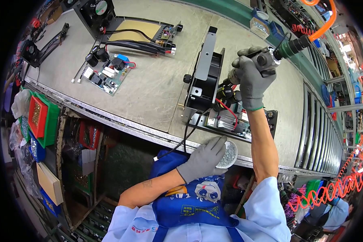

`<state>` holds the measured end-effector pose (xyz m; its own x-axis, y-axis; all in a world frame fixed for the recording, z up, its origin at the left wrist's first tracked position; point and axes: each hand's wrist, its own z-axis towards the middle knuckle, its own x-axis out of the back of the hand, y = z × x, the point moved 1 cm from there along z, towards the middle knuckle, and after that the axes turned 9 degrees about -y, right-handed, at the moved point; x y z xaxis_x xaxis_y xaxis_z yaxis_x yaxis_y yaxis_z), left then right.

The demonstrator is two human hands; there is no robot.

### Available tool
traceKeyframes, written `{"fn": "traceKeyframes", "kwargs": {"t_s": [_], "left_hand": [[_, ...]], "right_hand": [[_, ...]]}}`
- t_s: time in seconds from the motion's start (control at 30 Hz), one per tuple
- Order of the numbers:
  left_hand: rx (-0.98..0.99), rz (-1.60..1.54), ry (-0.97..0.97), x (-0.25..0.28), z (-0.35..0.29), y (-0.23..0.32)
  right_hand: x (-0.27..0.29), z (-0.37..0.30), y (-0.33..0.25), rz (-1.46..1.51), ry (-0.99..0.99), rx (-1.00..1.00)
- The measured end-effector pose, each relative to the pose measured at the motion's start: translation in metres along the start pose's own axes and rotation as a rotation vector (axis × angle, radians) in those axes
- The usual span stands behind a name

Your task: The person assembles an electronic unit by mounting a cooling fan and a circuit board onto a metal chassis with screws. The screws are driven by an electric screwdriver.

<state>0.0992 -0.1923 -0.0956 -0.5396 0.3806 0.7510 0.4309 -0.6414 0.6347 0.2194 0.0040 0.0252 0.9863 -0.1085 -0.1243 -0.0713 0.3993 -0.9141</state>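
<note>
Gripping the pneumatic screwdriver (266, 58) over the chassis (213, 86), the right hand (252, 82) waits while left hand (203, 159) fingers, curled, pick from the screw dish (228, 155), probably fetching the next screw.

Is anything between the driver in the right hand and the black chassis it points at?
Nothing visible blocks it. The right hand holds the pneumatic screwdriver with its tip at the upper edge of the black chassis. The red wire runs lower down. The left hand dips into the screw cup.
</note>
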Motion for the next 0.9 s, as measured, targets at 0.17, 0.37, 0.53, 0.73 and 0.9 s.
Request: {"fn": "traceKeyframes", "kwargs": {"t_s": [0.17, 0.37, 0.53, 0.73, 0.9], "left_hand": [[0.003, 0.010, -0.002, 0.000, 0.000, 0.000], [0.016, 0.017, -0.021, -0.001, 0.001, 0.001], [0.005, 0.030, -0.041, 0.004, 0.005, 0.000], [0.022, 0.010, -0.090, 0.003, 0.010, 0.001], [0.063, 0.028, -0.119, 0.011, 0.010, 0.007]], "right_hand": [[-0.007, -0.002, -0.001, -0.020, 0.005, -0.007], [-0.006, -0.004, 0.000, -0.018, -0.028, -0.077], [-0.009, -0.002, 0.001, -0.070, 0.004, -0.103], [0.012, 0.041, -0.007, 0.060, -0.017, 0.020], [0.031, 0.152, 0.005, -0.001, 0.012, 0.183]]}}
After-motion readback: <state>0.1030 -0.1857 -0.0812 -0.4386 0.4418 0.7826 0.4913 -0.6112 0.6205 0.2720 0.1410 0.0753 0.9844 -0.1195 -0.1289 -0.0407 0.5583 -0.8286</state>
